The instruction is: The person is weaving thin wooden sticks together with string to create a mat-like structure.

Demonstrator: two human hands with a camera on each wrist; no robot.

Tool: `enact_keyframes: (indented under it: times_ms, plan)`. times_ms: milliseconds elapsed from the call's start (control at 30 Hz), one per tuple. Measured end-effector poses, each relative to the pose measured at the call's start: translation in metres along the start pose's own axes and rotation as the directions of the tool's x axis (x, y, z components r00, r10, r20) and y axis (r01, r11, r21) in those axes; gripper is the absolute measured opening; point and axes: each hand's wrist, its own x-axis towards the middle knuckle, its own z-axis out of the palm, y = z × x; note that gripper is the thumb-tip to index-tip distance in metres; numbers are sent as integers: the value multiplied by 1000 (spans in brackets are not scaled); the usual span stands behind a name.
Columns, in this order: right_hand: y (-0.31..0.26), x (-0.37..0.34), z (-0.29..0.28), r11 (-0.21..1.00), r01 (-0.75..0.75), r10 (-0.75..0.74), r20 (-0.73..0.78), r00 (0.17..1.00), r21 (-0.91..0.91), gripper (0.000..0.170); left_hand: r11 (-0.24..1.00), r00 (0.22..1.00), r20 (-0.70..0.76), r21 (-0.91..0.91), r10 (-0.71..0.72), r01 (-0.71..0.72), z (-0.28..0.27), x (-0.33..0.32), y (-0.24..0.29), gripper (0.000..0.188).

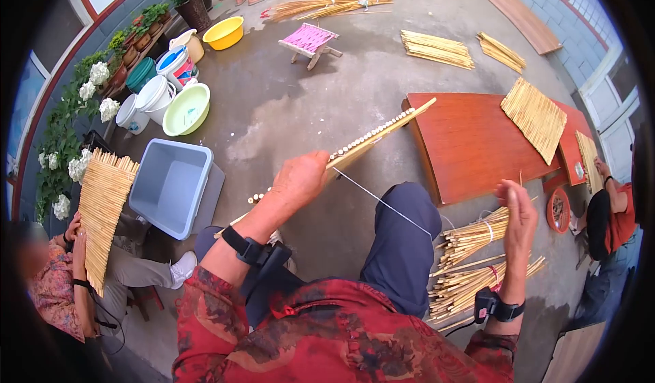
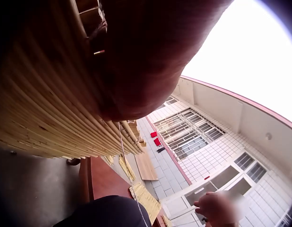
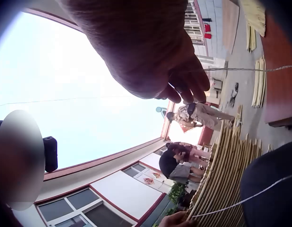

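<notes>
My left hand (image 1: 302,178) grips the edge of a mat of straw-coloured stalks (image 1: 368,144), seen nearly end-on in the head view. In the left wrist view the stalks (image 2: 51,113) lie side by side under the thumb. White string (image 1: 382,202) runs from the mat by my left hand down over my right knee. My right hand (image 1: 516,223) is raised out to the right, away from the mat, its fingers curled. A strand of string (image 3: 240,69) leads out from those fingers in the right wrist view; part of the grip is hidden.
A red-brown table (image 1: 464,144) carries another stalk mat (image 1: 535,120). Bundles of stalks (image 1: 477,240) lie beside my right leg. A grey tub (image 1: 170,185), buckets and basins stand left. One person (image 1: 68,267) sits left with a mat; another (image 1: 614,205) sits right.
</notes>
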Motion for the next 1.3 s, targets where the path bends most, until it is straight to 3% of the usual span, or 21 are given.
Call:
enact_keyframes:
  times_ms: [33, 67, 100, 200, 233, 267, 300, 333, 400, 433, 500, 533, 600, 633, 700, 733, 800, 833, 900, 1000, 1300]
  plan:
    - [-20, 2, 31, 999, 32, -28, 143, 989, -27, 19, 1000, 1000, -9, -17, -11, 11, -5, 1, 0, 19]
    - [-22, 5, 63, 975, 220, -210, 193, 958, -30, 19, 1000, 1000, -15, -6, -6, 6, -9, 3, 0, 19]
    - [-20, 8, 92, 958, 287, -276, 244, 930, -12, 20, 999, 999, -37, -29, -26, 25, -12, 4, 0, 19]
    - [1, 21, 152, 951, 295, -310, 232, 922, 95, 21, 995, 997, -27, -70, -72, 70, -22, 1, 2, 19]
    - [1, 22, 160, 989, -11, -51, 402, 914, 150, 21, 991, 995, 15, -95, -95, 96, -24, -2, 2, 19]
    - [2, 23, 166, 935, -322, 185, 571, 799, 147, 22, 991, 995, 17, -84, -100, 101, -20, -4, 0, 19]
    - [4, 21, 167, 908, -404, 242, 650, 720, 110, 24, 987, 993, 0, -116, -115, 115, -14, -8, -3, 20]
    - [5, 16, 165, 904, -411, 241, 657, 714, 115, 24, 980, 991, -13, -150, -131, 128, -9, -11, -6, 21]
    - [3, 4, 158, 929, -268, 69, 594, 802, 254, 25, 980, 992, -7, -154, -125, 123, -3, -12, -11, 21]
    - [6, 2, 158, 924, -281, 77, 594, 801, 259, 25, 980, 993, -15, -163, -115, 111, -2, -12, -12, 22]
    - [8, 5, 160, 925, -44, -157, 484, 861, 378, 25, 985, 994, 16, -131, -109, 110, -5, -9, -10, 23]
    - [5, 8, 164, 920, -49, -154, 474, 867, 389, 25, 989, 994, 35, -106, -102, 105, -7, -6, -9, 24]
    - [-9, 12, 176, 778, 312, -447, 131, 885, 546, 26, 988, 995, 28, -119, -100, 103, -7, -6, -7, 26]
    - [-14, 13, 180, 775, 307, -439, 122, 890, 553, 26, 984, 994, 11, -145, -105, 106, -7, -6, -6, 28]
    - [-21, 16, 186, 627, 56, -342, 210, 916, 777, 28, 980, 986, 63, -120, -151, 158, -9, -5, -6, 28]
    - [-22, 17, 187, 619, 53, -338, 206, 918, 783, 28, 971, 974, 104, -109, -200, 211, -9, -4, -7, 28]
    - [-21, 19, 188, 591, -203, -325, 462, 825, 780, 30, 972, 976, 111, -124, -188, 202, -6, -3, -17, 30]
    - [-22, 16, 188, 584, -206, -325, 459, 827, 785, 30, 972, 979, 113, -144, -172, 187, -5, -3, -21, 32]
    - [-23, 8, 190, 696, -294, -192, 564, 803, 655, 31, 971, 976, 113, -130, -184, 198, -7, -3, -23, 31]
    - [-24, -4, 194, 733, -156, -215, 443, 870, 662, 31, 968, 974, 110, -134, -198, 212, -13, -6, -17, 30]
    - [-27, -13, 188, 752, -101, -219, 390, 894, 652, 31, 968, 977, 91, -142, -194, 205, -14, -9, -19, 28]
